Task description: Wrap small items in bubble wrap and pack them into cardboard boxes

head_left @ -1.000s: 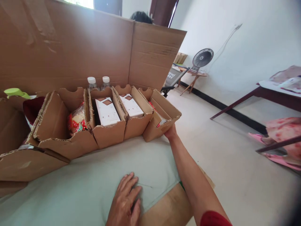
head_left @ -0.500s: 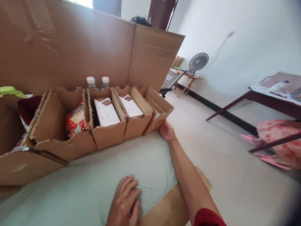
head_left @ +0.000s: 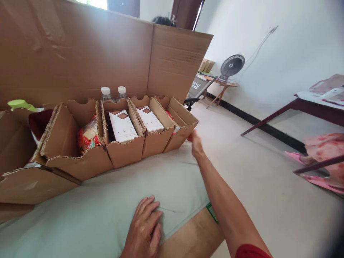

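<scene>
A row of open cardboard bins (head_left: 129,147) stands on a pale green cloth (head_left: 107,200). Two of them hold white boxes with brown diamond prints, a left white box (head_left: 123,127) and a right white box (head_left: 151,120). My right hand (head_left: 197,145) is by the outer side of the rightmost bin (head_left: 181,138), near its lower corner. Its fingers are blurred and partly hidden, so whether they touch the bin is unclear. My left hand (head_left: 145,227) lies on the cloth with fingers stretched out, holding nothing.
Behind the bins rises a tall cardboard panel (head_left: 107,53), with two capped bottles (head_left: 114,94) before it. A red snack packet (head_left: 90,135) sits in one bin. Rightward are a fan (head_left: 232,66), a dark table (head_left: 309,107) and a person's pink slippers (head_left: 319,181).
My right hand has shifted slightly up and outward along the rightmost bin's side. A green-edged patch now shows beside my right forearm. My left hand stays on the cloth.
</scene>
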A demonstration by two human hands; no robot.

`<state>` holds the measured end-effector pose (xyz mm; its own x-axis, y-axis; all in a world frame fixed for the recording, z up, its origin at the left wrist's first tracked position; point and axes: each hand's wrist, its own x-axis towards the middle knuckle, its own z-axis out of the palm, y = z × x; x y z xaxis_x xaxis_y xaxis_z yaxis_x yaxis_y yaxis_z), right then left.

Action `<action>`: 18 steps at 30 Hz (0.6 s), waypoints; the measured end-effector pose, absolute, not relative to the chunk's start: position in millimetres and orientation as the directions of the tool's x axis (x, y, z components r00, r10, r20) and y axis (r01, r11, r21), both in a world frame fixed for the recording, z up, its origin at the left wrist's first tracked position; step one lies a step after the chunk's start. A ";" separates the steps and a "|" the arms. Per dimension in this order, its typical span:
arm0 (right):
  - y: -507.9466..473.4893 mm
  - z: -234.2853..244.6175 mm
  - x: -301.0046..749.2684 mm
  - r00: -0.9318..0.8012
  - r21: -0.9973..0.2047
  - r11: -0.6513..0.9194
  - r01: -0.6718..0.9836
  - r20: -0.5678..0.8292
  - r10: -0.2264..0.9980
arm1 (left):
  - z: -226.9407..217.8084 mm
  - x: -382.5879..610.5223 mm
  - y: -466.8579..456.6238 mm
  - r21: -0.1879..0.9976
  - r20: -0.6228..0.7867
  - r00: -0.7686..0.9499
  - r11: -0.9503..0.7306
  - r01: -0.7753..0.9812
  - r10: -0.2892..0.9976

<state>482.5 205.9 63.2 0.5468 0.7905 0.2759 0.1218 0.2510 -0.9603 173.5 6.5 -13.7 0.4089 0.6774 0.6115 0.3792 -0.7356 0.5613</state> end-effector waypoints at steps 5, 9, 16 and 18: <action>153.5 119.2 447.9 0.512 -0.838 0.370 0.402 0.541 0.667 | -15.0 173.4 2.8 0.594 0.557 0.418 -0.696 0.404 0.717; 155.3 142.0 384.0 -0.031 -0.613 0.338 0.714 0.455 0.890 | -16.2 172.8 2.5 0.617 0.540 0.403 -0.673 0.408 0.739; 132.6 152.5 365.8 -0.094 -0.490 0.299 0.818 0.400 0.912 | -1.2 159.5 -5.9 0.703 0.553 0.221 -0.592 0.393 0.803; 85.7 153.9 367.2 -0.123 -0.486 0.314 0.815 0.385 0.915 | 4.4 149.5 -18.5 0.728 0.537 0.206 -0.573 0.376 0.818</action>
<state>367.2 85.7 153.9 -0.1232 0.9148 0.3846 0.8154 0.3143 -0.4862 149.5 -18.5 4.4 0.2064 0.8176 0.5375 0.3761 -0.5734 0.7278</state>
